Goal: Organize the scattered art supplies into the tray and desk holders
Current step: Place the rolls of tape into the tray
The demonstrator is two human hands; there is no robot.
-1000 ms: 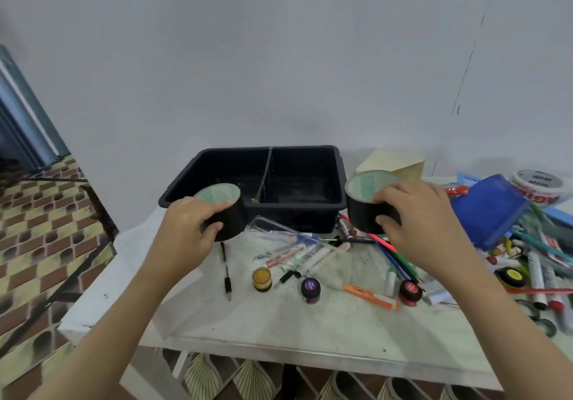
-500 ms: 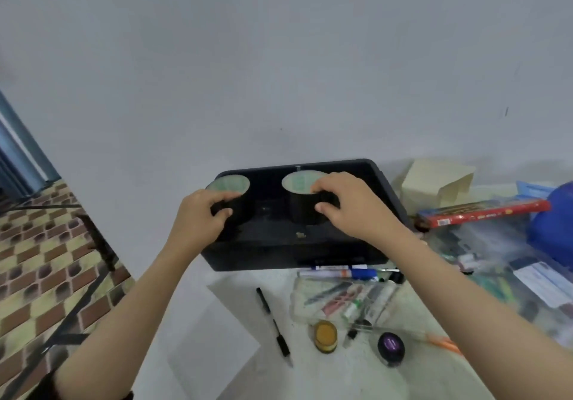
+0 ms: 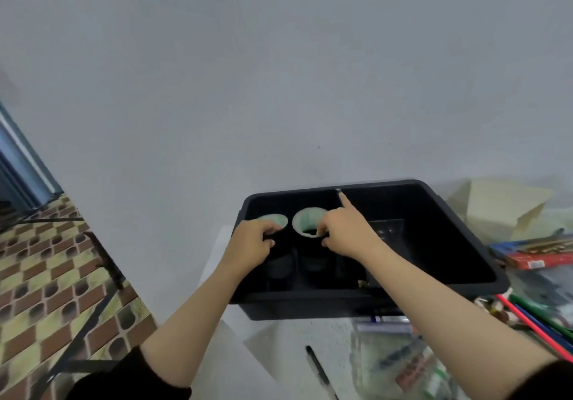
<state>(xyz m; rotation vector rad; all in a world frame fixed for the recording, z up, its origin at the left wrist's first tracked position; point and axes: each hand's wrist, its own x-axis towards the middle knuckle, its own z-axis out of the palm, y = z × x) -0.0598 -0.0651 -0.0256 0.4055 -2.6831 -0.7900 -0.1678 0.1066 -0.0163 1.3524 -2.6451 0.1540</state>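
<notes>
A black two-compartment tray (image 3: pixel 459 229) stands at the back of the table. Two black cylindrical holders with pale green insides stand side by side in its left compartment. My left hand (image 3: pixel 251 244) grips the left holder (image 3: pixel 274 219) at its rim. My right hand (image 3: pixel 344 232) pinches the rim of the right holder (image 3: pixel 307 221), with the index finger pointing up toward the tray's divider.
A black pen (image 3: pixel 319 368) and a clear pouch of markers (image 3: pixel 400 365) lie on the white table in front of the tray. A cream box (image 3: pixel 502 207), a red-blue pack (image 3: pixel 539 254) and loose pencils (image 3: pixel 539 316) crowd the right. The table's left edge drops to patterned floor.
Both hands carried the holders from in front of the tray into its left compartment and lowered them. The view swung left and closer to the tray.
</notes>
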